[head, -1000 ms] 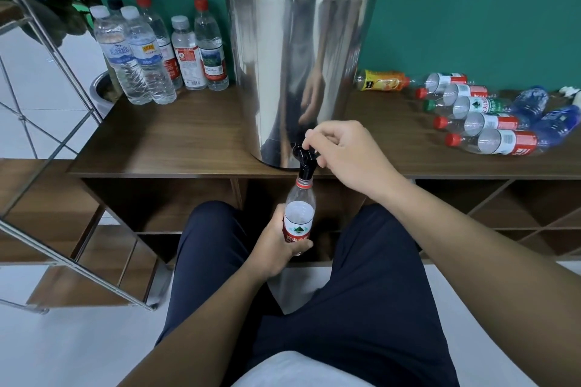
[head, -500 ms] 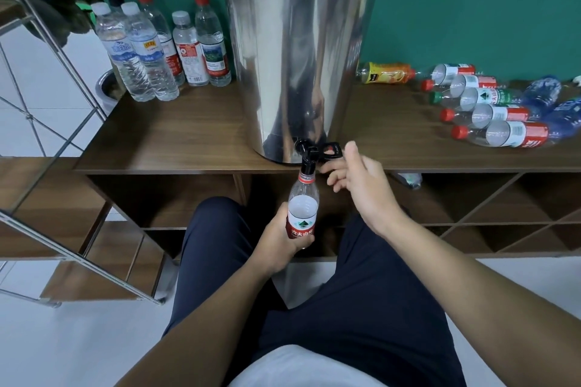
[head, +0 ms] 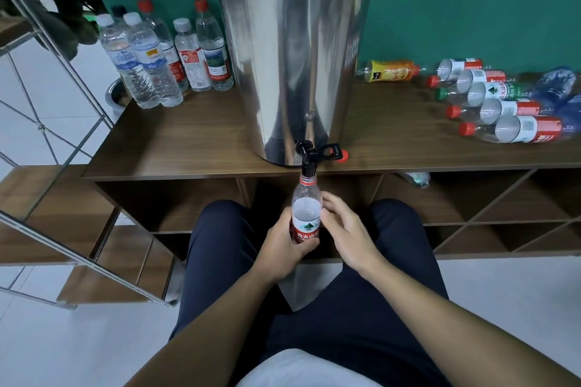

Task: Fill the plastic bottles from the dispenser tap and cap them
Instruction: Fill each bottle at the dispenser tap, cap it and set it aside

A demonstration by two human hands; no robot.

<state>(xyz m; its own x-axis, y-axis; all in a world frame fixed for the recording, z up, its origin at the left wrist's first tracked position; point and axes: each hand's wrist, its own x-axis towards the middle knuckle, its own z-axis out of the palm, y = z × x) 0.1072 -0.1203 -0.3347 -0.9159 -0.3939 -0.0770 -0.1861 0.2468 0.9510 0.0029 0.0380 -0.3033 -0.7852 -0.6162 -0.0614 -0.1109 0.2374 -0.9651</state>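
Head view. The bottle (head: 306, 214) stands upright directly below the dispenser tap (head: 307, 158), its open neck just under the spout. The left hand (head: 280, 247) grips it around the red label, fingers curled round the body. The right hand (head: 341, 228) lies beside the bottle on the side away from the left hand, fingers loosely spread and touching or nearly touching its shoulder; it grips nothing. The tap lever points sideways. Whether water is running cannot be told. A red cap (head: 343, 155) lies on the shelf top (head: 195, 141) just beside the tap.

Judgement: the step in hand is filling. Good practice is to keep the neck centred under the spout, hold the bottle vertical, grip firmly without squeezing the thin wall, watch the level, and close the lever before overflow. The cap beside the tap is within easy reach for sealing afterwards.
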